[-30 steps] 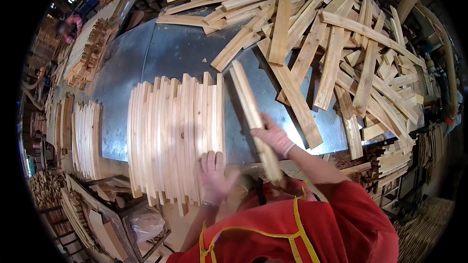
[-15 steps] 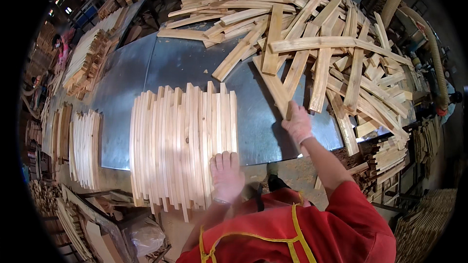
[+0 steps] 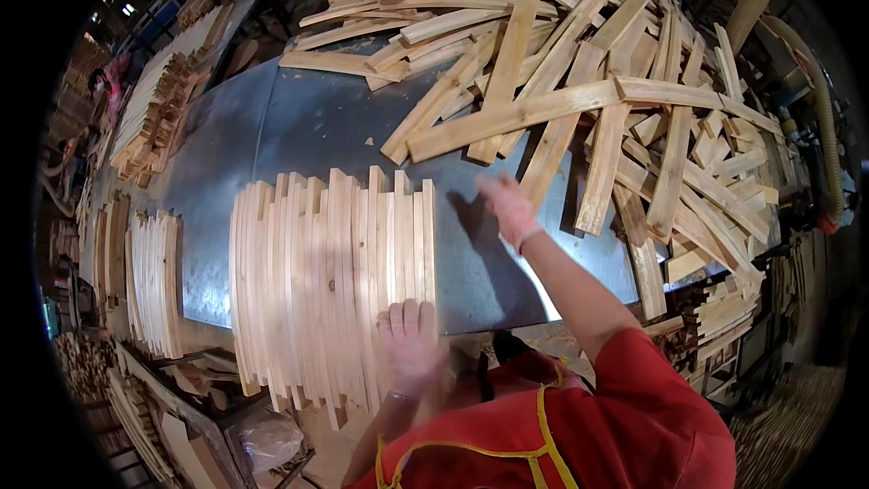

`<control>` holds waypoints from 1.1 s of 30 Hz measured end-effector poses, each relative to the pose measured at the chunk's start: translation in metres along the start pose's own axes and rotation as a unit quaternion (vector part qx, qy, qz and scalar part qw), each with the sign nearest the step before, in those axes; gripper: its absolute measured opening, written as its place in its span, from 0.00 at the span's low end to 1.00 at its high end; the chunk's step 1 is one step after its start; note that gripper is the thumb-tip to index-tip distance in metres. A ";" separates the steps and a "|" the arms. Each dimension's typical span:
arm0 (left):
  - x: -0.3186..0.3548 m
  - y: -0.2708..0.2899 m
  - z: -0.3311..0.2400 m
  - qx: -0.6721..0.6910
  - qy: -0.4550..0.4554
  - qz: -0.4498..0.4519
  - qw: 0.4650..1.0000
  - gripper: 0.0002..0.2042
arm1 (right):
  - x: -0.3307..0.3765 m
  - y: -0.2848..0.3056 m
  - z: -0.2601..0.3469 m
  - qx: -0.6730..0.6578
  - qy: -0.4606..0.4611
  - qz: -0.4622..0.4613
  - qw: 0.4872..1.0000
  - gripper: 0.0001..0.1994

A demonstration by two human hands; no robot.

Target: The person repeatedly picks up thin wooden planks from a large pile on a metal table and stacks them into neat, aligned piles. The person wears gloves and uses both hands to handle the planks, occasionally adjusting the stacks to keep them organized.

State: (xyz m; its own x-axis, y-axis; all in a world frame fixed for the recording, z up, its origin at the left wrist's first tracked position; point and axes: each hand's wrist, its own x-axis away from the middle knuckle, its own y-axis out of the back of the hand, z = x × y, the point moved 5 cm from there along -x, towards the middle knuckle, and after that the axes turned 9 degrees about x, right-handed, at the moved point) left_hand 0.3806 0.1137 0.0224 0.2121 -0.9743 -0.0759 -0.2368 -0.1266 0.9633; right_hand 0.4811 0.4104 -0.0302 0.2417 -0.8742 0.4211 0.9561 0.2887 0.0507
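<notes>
My left hand [image 3: 409, 344] lies with flat, outstretched fingers on the near right end of a row of narrow wooden boards [image 3: 330, 281], packed side by side. Over the metal tabletop [image 3: 480, 285], right of that row, my right hand [image 3: 509, 210] is raised with nothing in it, somewhat blurred, its fingers extended. Just beyond it, a long board [image 3: 516, 122] slants across the front of a loose heap of boards [image 3: 588, 140]. Both hands look gloved.
Left of the row stands a smaller bundle of boards [image 3: 152, 281]. Farther left is a long stack [image 3: 158, 113]. A plastic bag [image 3: 272, 442] sits below the table's left side. Hoses [image 3: 819, 118] hang at the right, beyond the heap.
My right hand has let go of the board it gripped and moved left and away from me. A board now lies slanted across the heap's front left. My left hand stays on the row.
</notes>
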 end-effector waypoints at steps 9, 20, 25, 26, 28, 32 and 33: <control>-0.012 0.002 -0.005 0.019 -0.012 -0.077 0.997 0.29 | -0.193 -0.032 0.055 -0.161 -0.050 -0.147 0.975 0.27; -0.001 0.003 -0.003 0.056 0.002 -0.051 0.997 0.33 | 0.011 0.063 0.009 -0.020 0.013 0.110 0.994 0.19; 0.009 -0.003 -0.001 0.056 -0.014 -0.035 0.998 0.41 | 0.109 0.027 -0.123 0.174 -0.059 0.054 0.981 0.22; 0.010 -0.003 -0.002 0.059 -0.012 -0.029 0.998 0.43 | 0.124 0.011 -0.128 0.229 -0.079 0.084 0.966 0.23; 0.012 0.000 -0.007 0.064 0.002 0.009 0.998 0.44 | 0.156 -0.020 -0.097 0.190 -0.088 0.253 0.945 0.23; 0.017 -0.005 -0.024 0.032 0.002 0.043 0.999 0.44 | 0.102 0.002 -0.091 0.209 -0.006 0.179 0.961 0.23; 0.016 -0.009 -0.025 0.017 0.007 0.042 0.999 0.43 | 0.075 0.017 -0.098 0.147 0.005 0.077 0.986 0.23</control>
State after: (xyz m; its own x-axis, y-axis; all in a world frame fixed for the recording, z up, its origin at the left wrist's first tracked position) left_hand 0.4093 0.1040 0.0191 0.2029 -0.9792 0.0093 -0.2863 -0.0502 0.9568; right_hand 0.5318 0.3112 -0.0864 0.3826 -0.8152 0.4349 0.8191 0.5170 0.2485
